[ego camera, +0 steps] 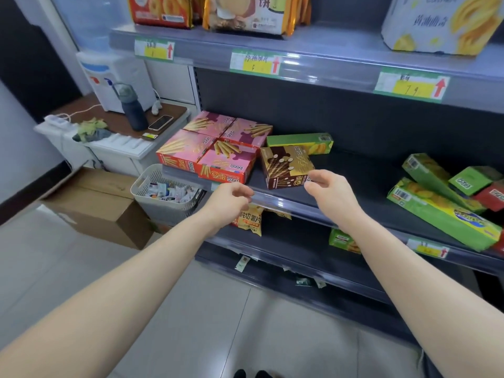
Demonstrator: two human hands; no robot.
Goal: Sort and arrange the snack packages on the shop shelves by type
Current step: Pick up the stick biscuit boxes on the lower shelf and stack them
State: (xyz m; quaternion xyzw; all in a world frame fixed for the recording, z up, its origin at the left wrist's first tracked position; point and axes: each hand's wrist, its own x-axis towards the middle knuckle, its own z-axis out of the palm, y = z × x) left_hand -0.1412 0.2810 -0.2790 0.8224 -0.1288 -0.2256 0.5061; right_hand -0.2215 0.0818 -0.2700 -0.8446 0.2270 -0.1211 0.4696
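On the middle shelf (pixel 354 175) a brown biscuit-stick box (pixel 283 163) lies near the front edge. My right hand (pixel 331 192) pinches its front right corner. My left hand (pixel 231 197) hovers at the shelf's front rail with loosely curled fingers and holds nothing. Several pink and red biscuit-stick boxes (pixel 210 148) lie grouped at the shelf's left end. A green box (pixel 300 140) lies behind the brown one. More green boxes (pixel 439 211) and a red box (pixel 491 197) lie jumbled at the right.
The upper shelf (pixel 313 64) carries bagged snacks and price tags. Below, a yellow chip bag (pixel 249 221) and a green pack (pixel 343 240) sit on the lower shelf. A grey basket (pixel 163 205), a cardboard box (pixel 101 205) and a side table with a water dispenser (pixel 117 80) stand left.
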